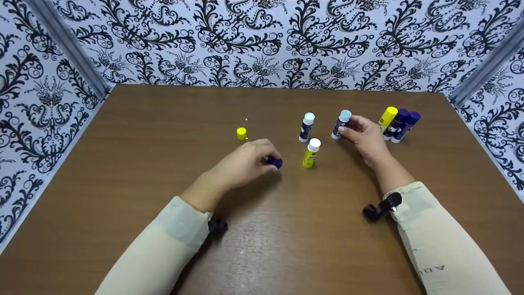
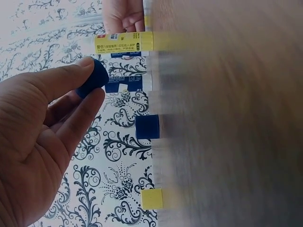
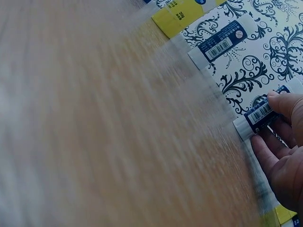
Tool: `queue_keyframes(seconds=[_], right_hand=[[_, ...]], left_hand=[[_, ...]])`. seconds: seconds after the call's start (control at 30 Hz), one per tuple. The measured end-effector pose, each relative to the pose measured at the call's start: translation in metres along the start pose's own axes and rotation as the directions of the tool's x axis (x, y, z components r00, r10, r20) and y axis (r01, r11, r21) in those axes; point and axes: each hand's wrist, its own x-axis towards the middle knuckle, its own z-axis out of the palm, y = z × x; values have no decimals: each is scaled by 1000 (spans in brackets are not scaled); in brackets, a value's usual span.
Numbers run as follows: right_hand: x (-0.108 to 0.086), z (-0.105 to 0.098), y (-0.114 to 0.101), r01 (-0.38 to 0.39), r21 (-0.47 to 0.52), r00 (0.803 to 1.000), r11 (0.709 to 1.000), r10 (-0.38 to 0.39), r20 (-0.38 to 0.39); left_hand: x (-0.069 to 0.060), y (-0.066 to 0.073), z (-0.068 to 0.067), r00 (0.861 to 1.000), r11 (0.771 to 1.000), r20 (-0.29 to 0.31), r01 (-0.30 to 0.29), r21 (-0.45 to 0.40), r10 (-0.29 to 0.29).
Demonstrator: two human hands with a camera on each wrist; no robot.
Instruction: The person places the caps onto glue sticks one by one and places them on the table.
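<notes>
Purple cap point(image 1: 275, 162) pinched in the left hand point(image 1: 244, 164), a person appears midway through capping work; fitting it would call for clearing the yellow glue stick point(image 1: 311, 155) standing between. Farther off, right hand point(image 1: 370, 141) fingers grip an upright, capless dark stick point(image 1: 339, 126) near three capped sticks point(image 1: 395, 124).

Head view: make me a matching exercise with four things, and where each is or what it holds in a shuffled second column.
1. Left hand
2. Right hand
3. Loose yellow cap
4. White-topped yellow glue stick

A. Upright between the hands
B. Holding a navy-labelled glue stick
C. On the table beyond the left hand
D. Holding a dark blue cap

Pairs: 1-D, 2-B, 3-C, 4-A
</notes>
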Motion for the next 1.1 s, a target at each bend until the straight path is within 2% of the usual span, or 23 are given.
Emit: queue_keyframes(seconds=[0.73, 1.1], right_hand=[[1, -1, 1, 8, 6, 1000, 1000, -8, 5], [1, 0, 3, 17, 9, 1000, 1000, -16, -16]], left_hand=[[0, 1, 0, 1000, 1000, 3, 3, 13, -3], [0, 2, -1, 1000, 1000, 1, 6, 4, -6]])
